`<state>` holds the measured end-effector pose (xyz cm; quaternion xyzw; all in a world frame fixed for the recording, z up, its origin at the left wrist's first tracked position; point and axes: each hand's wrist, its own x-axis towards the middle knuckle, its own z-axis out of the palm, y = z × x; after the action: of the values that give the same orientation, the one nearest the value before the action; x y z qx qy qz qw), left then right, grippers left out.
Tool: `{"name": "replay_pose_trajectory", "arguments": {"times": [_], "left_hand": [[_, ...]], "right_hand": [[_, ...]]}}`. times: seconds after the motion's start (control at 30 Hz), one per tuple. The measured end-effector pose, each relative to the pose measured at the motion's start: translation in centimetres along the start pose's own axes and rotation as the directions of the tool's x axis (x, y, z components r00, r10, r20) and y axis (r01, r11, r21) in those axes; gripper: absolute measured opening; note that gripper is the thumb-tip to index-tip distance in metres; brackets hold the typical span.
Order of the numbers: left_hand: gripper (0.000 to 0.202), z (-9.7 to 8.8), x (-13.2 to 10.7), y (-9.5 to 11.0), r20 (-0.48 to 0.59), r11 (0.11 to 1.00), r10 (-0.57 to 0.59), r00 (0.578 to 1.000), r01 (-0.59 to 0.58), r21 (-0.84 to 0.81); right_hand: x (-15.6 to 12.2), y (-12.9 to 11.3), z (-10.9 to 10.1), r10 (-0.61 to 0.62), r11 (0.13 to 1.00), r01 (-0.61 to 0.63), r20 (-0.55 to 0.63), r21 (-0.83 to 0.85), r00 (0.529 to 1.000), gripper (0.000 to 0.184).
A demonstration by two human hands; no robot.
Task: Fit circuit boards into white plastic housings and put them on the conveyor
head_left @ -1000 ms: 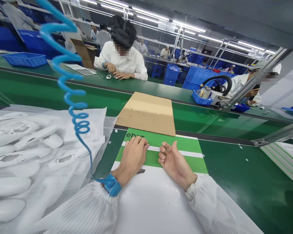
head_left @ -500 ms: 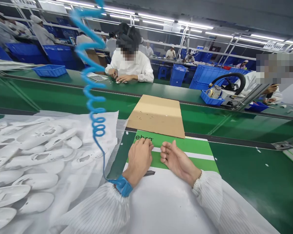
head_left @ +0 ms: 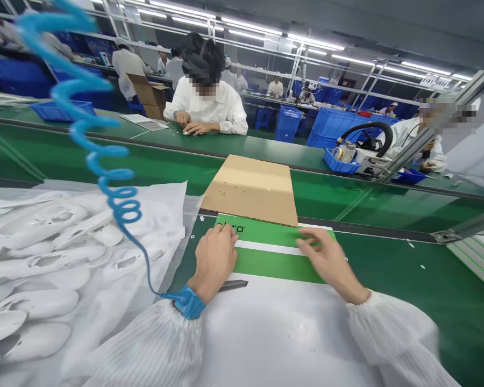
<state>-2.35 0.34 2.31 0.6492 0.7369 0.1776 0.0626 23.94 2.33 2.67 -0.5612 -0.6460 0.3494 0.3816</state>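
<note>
A green-and-white printed sheet point(head_left: 274, 263) lies flat on the green bench in front of me. My left hand point(head_left: 214, 258) rests palm down on its upper left corner, fingers curled at the far edge by the black lettering. A blue strap point(head_left: 189, 302) on that wrist leads to a blue coiled cord point(head_left: 105, 161). My right hand point(head_left: 326, 260) lies on the sheet's upper right part, fingers stretched toward its far edge; it is slightly blurred. Neither hand visibly holds anything.
A brown cardboard piece point(head_left: 252, 188) lies just beyond the sheet on the conveyor point(head_left: 347, 199). Several white moulded plastic shells point(head_left: 44, 258) lie on white wrap at my left. Other people in white work at the far bench, among blue bins point(head_left: 334, 161).
My right hand has slid from the sheet's middle out to the right and uncurled its fingers. My left hand stayed on the upper left corner. The view shifted slightly.
</note>
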Motion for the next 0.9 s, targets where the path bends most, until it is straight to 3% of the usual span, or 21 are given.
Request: {"name": "replay_pose_trajectory", "arguments": {"times": [0.1,0.17,0.3,0.47,0.53,0.63,0.77,0.9], "left_hand": [[0.014,-0.3,0.1,0.1,0.015,1.000,0.001,1.000,-0.001,-0.031],[0.011,-0.7,0.1,0.4,0.010,0.998,0.014,1.000,-0.013,-0.057],[0.007,-0.7,-0.2,1.1,-0.094,0.988,0.103,0.990,-0.113,-0.106],[0.009,1.5,-0.5,1.0,-0.141,0.973,0.174,0.975,-0.192,-0.127],[0.011,2.2,-0.5,0.9,-0.141,0.967,0.200,0.969,-0.219,-0.127],[0.014,2.7,-0.4,0.8,-0.141,0.955,0.239,0.961,-0.259,-0.147],[0.018,2.9,-0.3,0.6,-0.150,0.939,0.278,0.949,-0.301,-0.164],[0.018,3.2,-0.3,0.5,-0.161,0.935,0.294,0.942,-0.319,-0.156]], "right_hand": [[-0.3,3.5,-4.1,0.004,0.966,-0.070,-0.257,-0.247,0.966,0.049],[-0.5,5.2,-4.9,0.005,0.926,-0.116,-0.296,-0.360,0.955,0.051],[-0.8,5.6,-2.7,-0.067,0.905,-0.071,-0.306,-0.420,0.950,0.047],[-1.2,2.6,0.3,-0.218,0.839,0.007,-0.324,-0.545,0.921,0.041],[-1.7,1.4,1.4,-0.326,0.808,0.125,-0.260,-0.575,0.909,0.040],[-2.8,0.5,3.4,-0.372,0.845,0.303,-0.076,-0.441,0.925,0.038],[-3.7,1.1,5.6,-0.328,0.850,0.327,0.072,-0.413,0.942,0.036],[-3.8,1.7,5.7,-0.316,0.803,0.328,0.111,-0.497,0.942,0.038]]}}
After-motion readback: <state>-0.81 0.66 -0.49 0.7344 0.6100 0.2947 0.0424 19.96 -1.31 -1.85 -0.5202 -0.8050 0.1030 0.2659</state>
